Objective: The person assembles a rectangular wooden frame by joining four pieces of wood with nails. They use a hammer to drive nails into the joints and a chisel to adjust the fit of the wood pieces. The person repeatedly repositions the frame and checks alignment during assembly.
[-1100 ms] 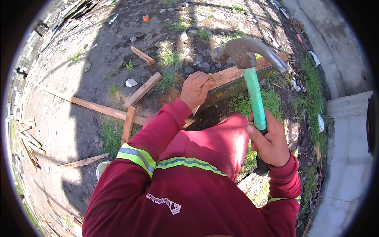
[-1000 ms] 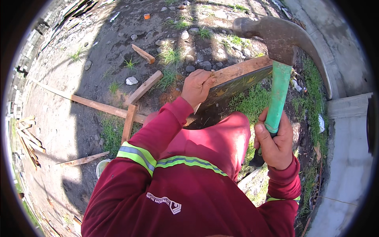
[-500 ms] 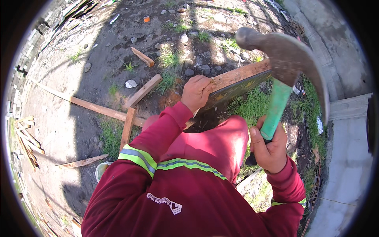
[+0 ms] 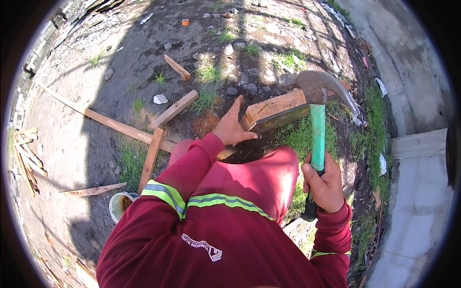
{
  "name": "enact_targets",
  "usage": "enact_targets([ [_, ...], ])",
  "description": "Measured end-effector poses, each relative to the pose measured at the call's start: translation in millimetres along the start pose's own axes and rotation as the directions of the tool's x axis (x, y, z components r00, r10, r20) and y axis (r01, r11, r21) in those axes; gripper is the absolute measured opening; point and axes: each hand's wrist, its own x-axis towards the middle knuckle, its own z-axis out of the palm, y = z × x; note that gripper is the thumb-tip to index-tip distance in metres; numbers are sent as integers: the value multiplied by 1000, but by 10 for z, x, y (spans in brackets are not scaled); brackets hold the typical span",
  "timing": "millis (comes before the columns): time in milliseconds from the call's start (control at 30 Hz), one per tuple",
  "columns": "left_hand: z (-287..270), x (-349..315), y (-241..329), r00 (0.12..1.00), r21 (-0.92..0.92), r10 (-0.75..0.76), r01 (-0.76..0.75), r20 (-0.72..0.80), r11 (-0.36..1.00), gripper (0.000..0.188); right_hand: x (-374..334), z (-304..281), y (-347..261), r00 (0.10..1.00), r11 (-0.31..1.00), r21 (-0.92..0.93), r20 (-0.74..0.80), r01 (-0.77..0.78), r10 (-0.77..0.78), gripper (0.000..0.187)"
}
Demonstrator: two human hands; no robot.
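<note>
Right hand [image 4: 325, 185] closed around green hammer [image 4: 317, 129] handle, head raised just above plank [image 4: 283, 106] end. Left hand [image 4: 231, 127] open, fingers spread, resting against plank's near end. Plank lying on grass and dirt. Loose boards [image 4: 174, 110] and stones [image 4: 160, 99] scattered beyond.

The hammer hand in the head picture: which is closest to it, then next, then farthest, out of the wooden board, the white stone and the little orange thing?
From the right hand:
1. Wooden board, just ahead, under the hammer head.
2. White stone, farther ahead on the left, on dark soil.
3. Little orange thing, far ahead near the picture's top.
</note>
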Motion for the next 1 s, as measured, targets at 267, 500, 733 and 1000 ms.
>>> enact_targets([
  [267, 344, 13, -321, 896, -503, -109, 339, 431, 795, 69, -43, -8, 4, 985, 979, -126, -51, 158, -165, 16],
  [500, 313, 34, -285, 922, -584, -96, 315, 374, 748, 64, -18, -74, -158, 998, 972, -230, -23, 56, -63, 19],
  [733, 315, 25, -272, 912, -577, -118, 345, 394, 740, 64, -98, -35, -237, 778, 781, 135, -295, 609, -555, 13],
  [1000, 294, 62, -297, 895, -515, -135, 362, 425, 777, 65, -34, -64, -81, 986, 995, -45, -133, 92, -97, 16],
])
